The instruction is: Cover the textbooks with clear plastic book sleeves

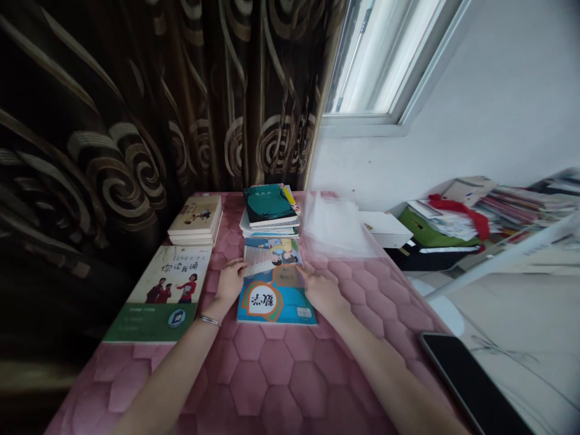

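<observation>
A blue and orange schoolbook (276,296) lies flat on the pink quilted tabletop (272,374) in front of me. My left hand (230,280) rests at its left edge, fingers curled onto the edge near the top. My right hand (322,289) lies on its right edge, fingers stretched toward the cover. A stack of books (270,211) topped by a dark teal one stands just behind it. Clear plastic sleeves (338,228) lie to the right of the stack.
A green and white book (165,296) lies at the left, with a small stack of beige books (197,220) behind it. A dark tablet (471,383) sits at the table's right edge. A patterned brown curtain (136,121) hangs behind. Cluttered papers and boxes (457,223) fill the right.
</observation>
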`<state>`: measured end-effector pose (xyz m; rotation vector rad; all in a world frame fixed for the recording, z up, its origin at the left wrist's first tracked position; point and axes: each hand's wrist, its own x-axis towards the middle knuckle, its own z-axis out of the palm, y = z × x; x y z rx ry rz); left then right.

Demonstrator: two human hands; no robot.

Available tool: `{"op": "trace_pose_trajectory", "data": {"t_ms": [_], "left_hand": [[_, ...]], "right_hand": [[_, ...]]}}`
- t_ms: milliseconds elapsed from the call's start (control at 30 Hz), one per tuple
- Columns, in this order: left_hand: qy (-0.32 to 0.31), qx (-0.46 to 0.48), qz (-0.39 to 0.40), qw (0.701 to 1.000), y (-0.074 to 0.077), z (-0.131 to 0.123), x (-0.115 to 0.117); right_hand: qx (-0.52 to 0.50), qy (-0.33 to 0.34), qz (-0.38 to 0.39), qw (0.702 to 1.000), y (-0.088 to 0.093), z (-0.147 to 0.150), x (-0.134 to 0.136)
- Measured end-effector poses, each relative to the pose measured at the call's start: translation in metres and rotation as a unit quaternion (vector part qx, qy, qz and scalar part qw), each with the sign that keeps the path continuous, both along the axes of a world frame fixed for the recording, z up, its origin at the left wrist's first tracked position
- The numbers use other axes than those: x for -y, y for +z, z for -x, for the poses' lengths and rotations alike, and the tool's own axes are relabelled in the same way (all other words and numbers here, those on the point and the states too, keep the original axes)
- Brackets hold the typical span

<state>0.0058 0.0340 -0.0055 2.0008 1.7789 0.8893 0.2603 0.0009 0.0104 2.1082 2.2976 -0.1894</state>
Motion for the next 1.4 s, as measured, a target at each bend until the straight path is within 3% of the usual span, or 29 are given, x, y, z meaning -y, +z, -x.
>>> {"op": "trace_pose_trajectory", "data": {"t_ms": [233,367,500,633,800,933,1167,1400], "left_hand": [[-0.122,-0.136,-0.020,0.983,-0.004,0.003,0.029],[-0.121,-0.188,-0.038,0.974,-0.006,0.003,0.030],[-0.118,-0.212,-0.067,0.968,-0.009,0.004,0.028],[-0.120,-0.244,-0.081,0.959,-0.010,0.008,0.029],[-0.119,-0.277,-0.092,0.949,-0.004,0.012,0.030],[-0.128,-0.279,-0.104,0.946,0.003,0.005,0.033],[-0.310,-0.229,-0.051,0.921,0.001,-0.017,0.057],[-0.324,-0.155,-0.008,0.933,0.008,0.026,0.061]], "right_hand": [[-0.002,0.008,-0.040,0.999,0.003,0.000,0.004],[-0.046,0.084,-0.122,0.988,0.003,0.004,0.014],[-0.095,0.198,-0.119,0.968,-0.015,-0.002,0.022],[-0.083,0.230,-0.102,0.964,-0.032,-0.016,0.021],[-0.091,0.239,-0.088,0.963,-0.036,-0.022,0.017],[-0.095,0.235,-0.091,0.963,-0.036,-0.021,0.017],[-0.103,0.241,-0.091,0.961,-0.035,-0.022,0.017],[-0.112,0.233,-0.074,0.963,-0.036,-0.022,0.017]]}}
